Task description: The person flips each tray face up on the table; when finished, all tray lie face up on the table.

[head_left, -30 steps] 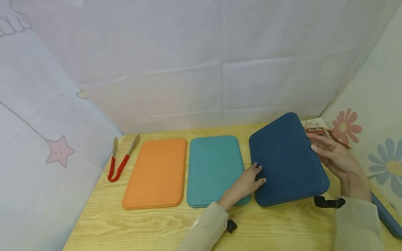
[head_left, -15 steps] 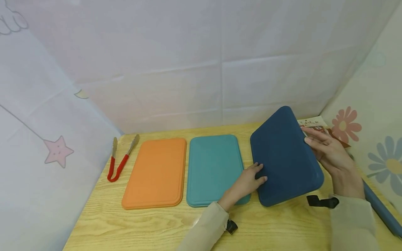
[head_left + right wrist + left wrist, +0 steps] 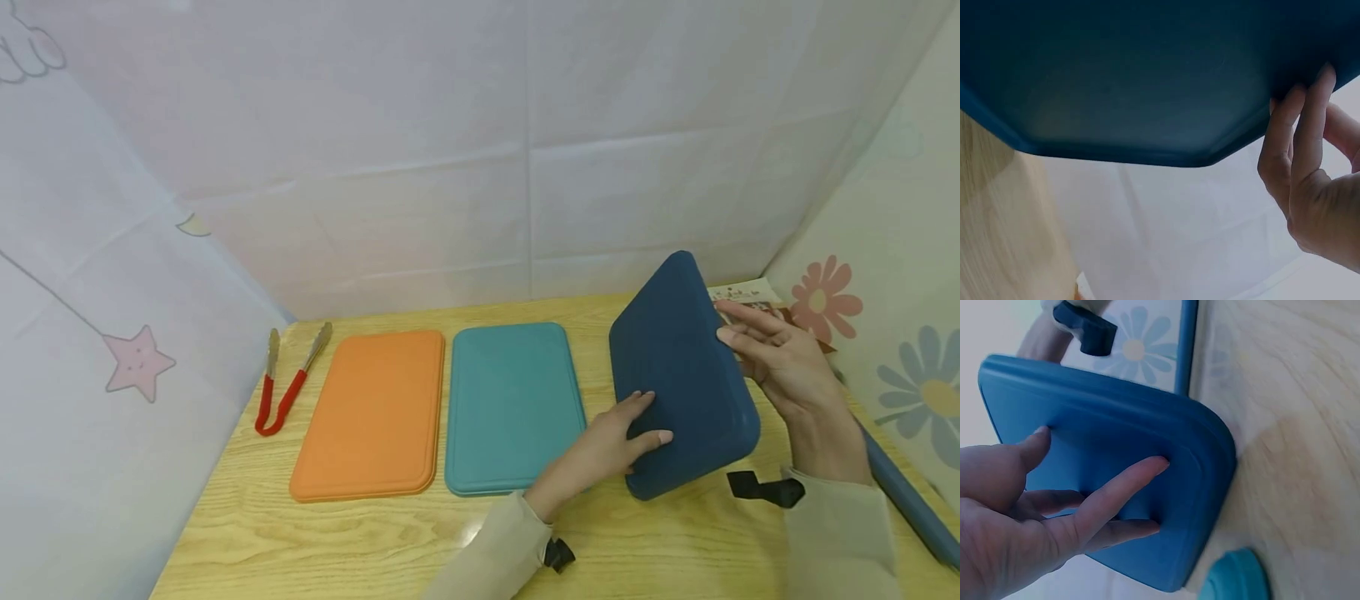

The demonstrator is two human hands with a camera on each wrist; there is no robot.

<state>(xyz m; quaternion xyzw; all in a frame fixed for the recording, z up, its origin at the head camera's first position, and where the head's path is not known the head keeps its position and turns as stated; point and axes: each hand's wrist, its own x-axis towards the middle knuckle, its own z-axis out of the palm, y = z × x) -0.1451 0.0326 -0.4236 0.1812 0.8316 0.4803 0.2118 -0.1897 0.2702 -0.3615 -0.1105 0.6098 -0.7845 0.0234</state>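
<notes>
A dark blue rectangular tray (image 3: 675, 350) stands tilted at the right of the table, its smooth outer face toward the left hand and its right edge raised. My right hand (image 3: 795, 375) pinches that raised edge; in the right wrist view, its fingers (image 3: 1313, 125) reach onto the tray's rimmed inner side. My left hand (image 3: 600, 454) touches the outer face near the lower left edge. Spread, mostly straight fingers (image 3: 1119, 487) rest on the tray in the left wrist view. Left of it lie a teal tray (image 3: 510, 400) and an orange tray (image 3: 371, 408), both flat.
Red-handled metal tongs (image 3: 281, 408) lie at the table's left edge. A long blue-grey bar (image 3: 911, 508) runs along the right edge. Behind the right hand lies a printed packet (image 3: 746, 292). A pale cloth wall (image 3: 420, 167) borders the table's back.
The blue tray has tipped more steeply, its right edge moving left with my right hand. My left hand has shifted right, further onto the tray's face.
</notes>
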